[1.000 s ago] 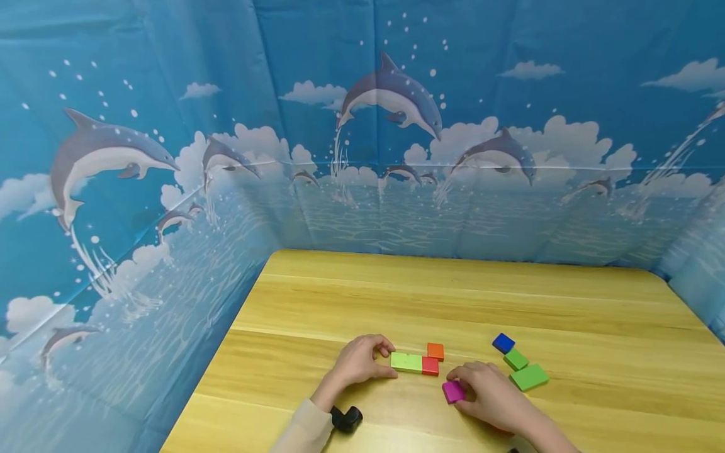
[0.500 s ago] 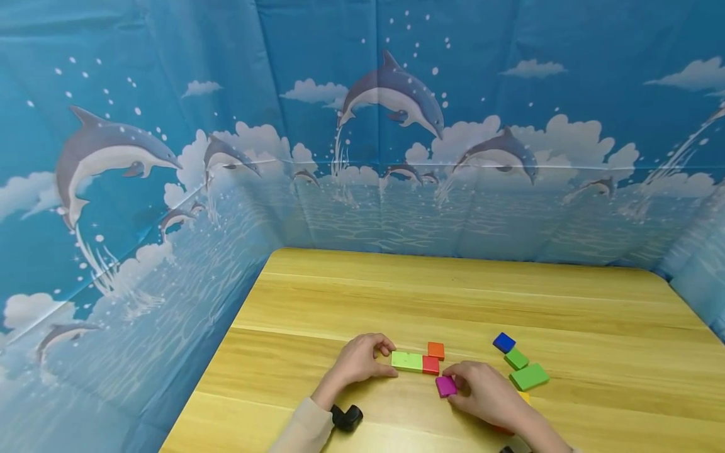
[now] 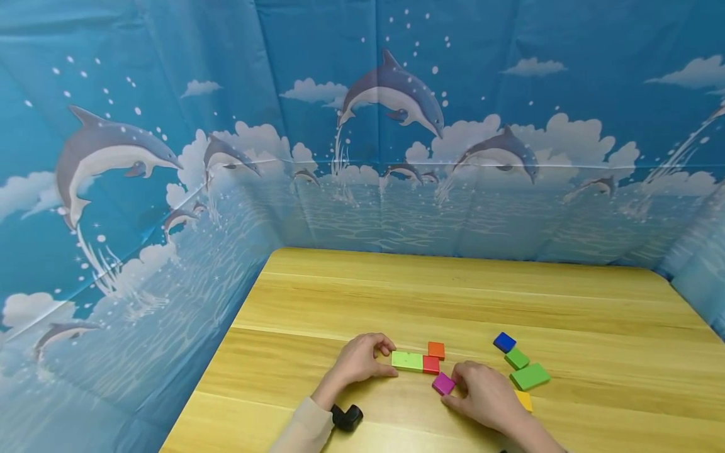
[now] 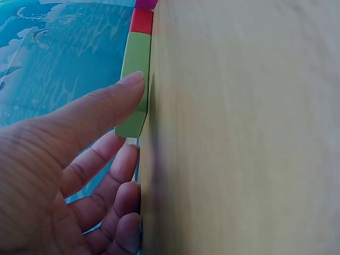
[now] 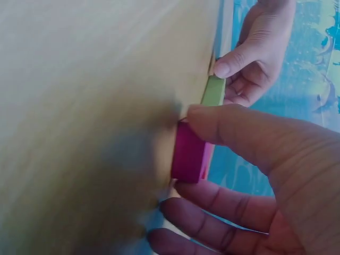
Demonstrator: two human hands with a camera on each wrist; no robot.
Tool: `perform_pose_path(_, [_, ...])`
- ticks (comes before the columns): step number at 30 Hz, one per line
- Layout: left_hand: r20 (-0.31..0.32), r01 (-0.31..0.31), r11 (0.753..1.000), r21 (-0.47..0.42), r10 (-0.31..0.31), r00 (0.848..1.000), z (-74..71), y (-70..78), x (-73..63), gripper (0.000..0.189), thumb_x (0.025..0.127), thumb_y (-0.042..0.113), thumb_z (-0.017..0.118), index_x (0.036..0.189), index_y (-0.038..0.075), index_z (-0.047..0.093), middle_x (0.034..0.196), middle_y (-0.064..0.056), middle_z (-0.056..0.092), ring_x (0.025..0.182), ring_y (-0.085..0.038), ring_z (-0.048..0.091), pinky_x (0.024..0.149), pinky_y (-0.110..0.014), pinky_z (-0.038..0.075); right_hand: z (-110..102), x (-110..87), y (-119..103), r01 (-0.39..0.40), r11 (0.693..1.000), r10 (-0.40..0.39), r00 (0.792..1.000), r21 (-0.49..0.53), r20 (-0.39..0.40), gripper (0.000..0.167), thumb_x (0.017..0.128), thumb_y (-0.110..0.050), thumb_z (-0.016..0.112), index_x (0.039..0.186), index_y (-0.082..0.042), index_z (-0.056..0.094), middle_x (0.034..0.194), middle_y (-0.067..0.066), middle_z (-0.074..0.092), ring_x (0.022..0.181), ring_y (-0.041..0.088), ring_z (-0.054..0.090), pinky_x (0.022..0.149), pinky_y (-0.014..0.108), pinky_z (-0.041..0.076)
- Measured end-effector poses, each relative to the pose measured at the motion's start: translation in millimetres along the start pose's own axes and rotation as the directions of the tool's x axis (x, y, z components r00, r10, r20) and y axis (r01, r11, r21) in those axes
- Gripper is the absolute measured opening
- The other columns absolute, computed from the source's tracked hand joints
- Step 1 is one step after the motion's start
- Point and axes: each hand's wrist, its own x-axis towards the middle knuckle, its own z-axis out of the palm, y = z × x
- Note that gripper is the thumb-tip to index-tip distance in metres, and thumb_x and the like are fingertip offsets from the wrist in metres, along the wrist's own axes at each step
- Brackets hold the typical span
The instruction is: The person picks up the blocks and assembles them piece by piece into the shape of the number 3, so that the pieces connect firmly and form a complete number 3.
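Observation:
My left hand (image 3: 357,360) rests at the left end of a flat light green block (image 3: 406,360), thumb along its near side and fingertips at its far corner. A red block (image 3: 431,365) sits against that block's right end. Just behind the red one lies an orange block (image 3: 436,350). My right hand (image 3: 486,393) pinches a magenta block (image 5: 188,154) between thumb and index finger, its other fingers loosely bent. In the head view the magenta block is turned cornerwise, just in front of the red one. Whether these two touch I cannot tell.
To the right lie a blue block (image 3: 504,342), a small green block (image 3: 517,358) and a larger green block (image 3: 529,376). A yellow block (image 3: 524,401) is partly hidden by the right hand. A black wrist strap part (image 3: 348,418) is by the left wrist. Dolphin-printed cloth surrounds the wooden table (image 3: 453,296).
My right hand has brought the magenta block left and slightly away from me, towards the red block, and it has turned cornerwise. The yellow block has come into view. My left hand stays put.

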Motion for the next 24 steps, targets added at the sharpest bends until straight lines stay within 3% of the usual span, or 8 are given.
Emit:
perform_pose_path(10, [-0.003,-0.001,1.0,0.001,0.001,1.0,0.5,-1.6,1.1,0.036,0.069,0.036,0.085,0.098,0.023,0.067,0.082,0.017,0.057,0.068,-0.003,0.047,0.063,-0.022,0.039,-2,3.5,5,0.111,0.994,-0.111,0.994,0.014,0.025,0.024,0.068,-0.022,0.081,0.087,-0.014,0.067,0.073,-0.011,0.047,0.062,0.005,0.041,0.055,0.025,0.038])
perform_pose_path(24, [-0.005,-0.008,1.0,0.007,0.008,1.0,0.5,-2.1,1.4,0.036,0.069,0.036,0.085,0.098,0.023,0.066,0.082,0.016,0.057,0.067,-0.003,0.046,0.062,-0.022,0.038,0,10.7,2,0.088,0.996,-0.089,0.996,0.018,0.032,0.027,0.068,-0.02,0.083,0.09,-0.011,0.071,0.073,-0.011,0.049,0.063,0.006,0.041,0.056,0.025,0.038])
